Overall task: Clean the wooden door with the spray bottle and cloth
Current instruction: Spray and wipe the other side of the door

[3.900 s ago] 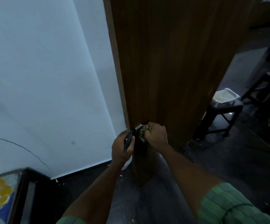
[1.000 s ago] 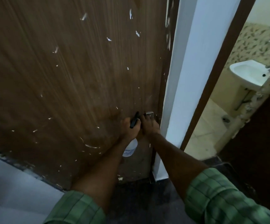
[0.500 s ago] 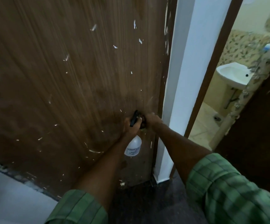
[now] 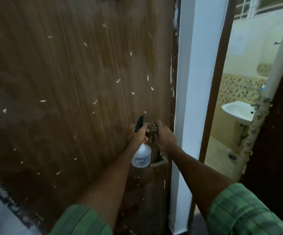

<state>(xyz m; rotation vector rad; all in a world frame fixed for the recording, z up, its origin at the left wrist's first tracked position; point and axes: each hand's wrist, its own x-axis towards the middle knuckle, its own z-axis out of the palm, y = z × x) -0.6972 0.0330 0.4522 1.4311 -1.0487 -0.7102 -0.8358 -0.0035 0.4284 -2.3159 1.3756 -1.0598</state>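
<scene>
My left hand (image 4: 138, 133) grips the spray bottle (image 4: 141, 155), nozzle aimed at twelve o'clock; my right hand (image 4: 163, 134) bunches the cloth (image 4: 152, 127), ready to wipe the door (image 4: 69, 99).

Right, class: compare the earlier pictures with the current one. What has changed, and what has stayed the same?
At first the person stood at the door's edge, a stool beyond. Now the view faces its white-flecked face, with a sink through the doorway. Over the last second both hands rose up the door, baring the handle below. Unchanged: the left hand grips the spray bottle, the right hand holds the cloth.
</scene>
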